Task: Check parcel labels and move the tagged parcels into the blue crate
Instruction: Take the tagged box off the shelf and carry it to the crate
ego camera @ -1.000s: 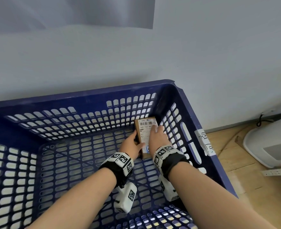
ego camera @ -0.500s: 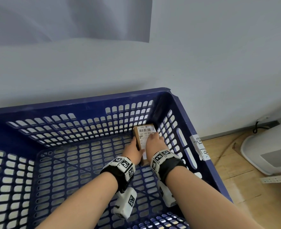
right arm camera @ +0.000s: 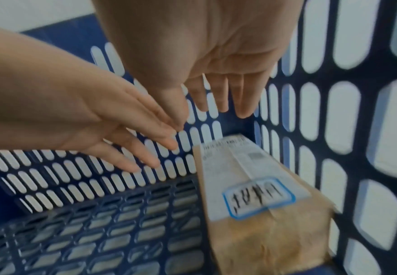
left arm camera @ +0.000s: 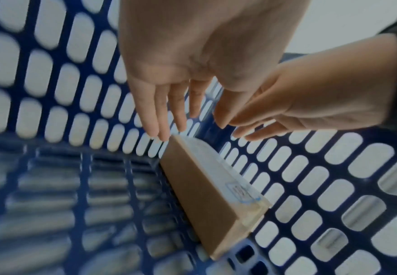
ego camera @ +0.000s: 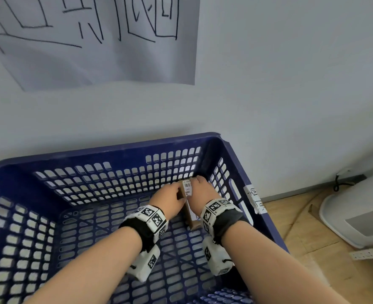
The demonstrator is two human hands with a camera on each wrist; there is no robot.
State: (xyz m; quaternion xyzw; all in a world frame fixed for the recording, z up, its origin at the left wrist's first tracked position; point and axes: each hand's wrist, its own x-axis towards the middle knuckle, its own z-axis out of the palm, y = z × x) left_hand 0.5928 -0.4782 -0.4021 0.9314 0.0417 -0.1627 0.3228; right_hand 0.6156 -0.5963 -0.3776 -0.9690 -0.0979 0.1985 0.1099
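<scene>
We see the brown parcel (right arm camera: 258,201) (white label up) lying in the blue crate (ego camera: 106,154), in its far right corner at frame centre. Our left hand (left arm camera: 193,55) and right hand (right arm camera: 207,41) hover above it, fingers straight, released.

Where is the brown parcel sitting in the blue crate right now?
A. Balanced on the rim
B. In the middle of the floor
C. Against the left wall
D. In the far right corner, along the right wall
D: the brown parcel lies on the floor of the blue crate, along its right wall and reaching into the far right corner.
</scene>
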